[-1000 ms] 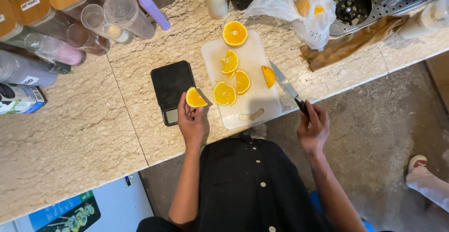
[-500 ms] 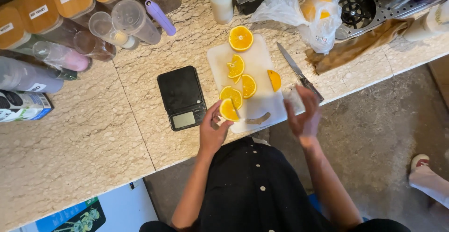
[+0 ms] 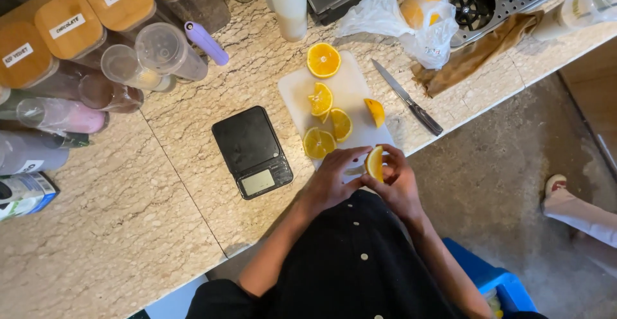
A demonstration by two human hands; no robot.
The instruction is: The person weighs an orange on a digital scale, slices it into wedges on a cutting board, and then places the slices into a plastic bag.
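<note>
Both hands, left hand (image 3: 331,181) and right hand (image 3: 398,183), pinched one orange wedge (image 3: 375,163) together at the near edge of the white cutting board (image 3: 350,91). Beyond lay a black scale (image 3: 252,150), a knife (image 3: 407,97), then wooden-lidded jars (image 3: 67,26) bearing white rectangular labels.

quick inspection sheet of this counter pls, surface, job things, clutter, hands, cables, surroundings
surface: marbled stone counter, white cutting board on it.
job's things: orange wedge held over the board's near end; half orange, slices and another wedge on the board.
clutter: knife lying beside the board; black scale; wood-lidded jars; plastic cups; white bottle; plastic bag; brown cloth.
grippers: left hand and right hand both hold the orange wedge.
cables: nothing seen.
surroundings: grey floor, blue crate, another person's foot.
</note>
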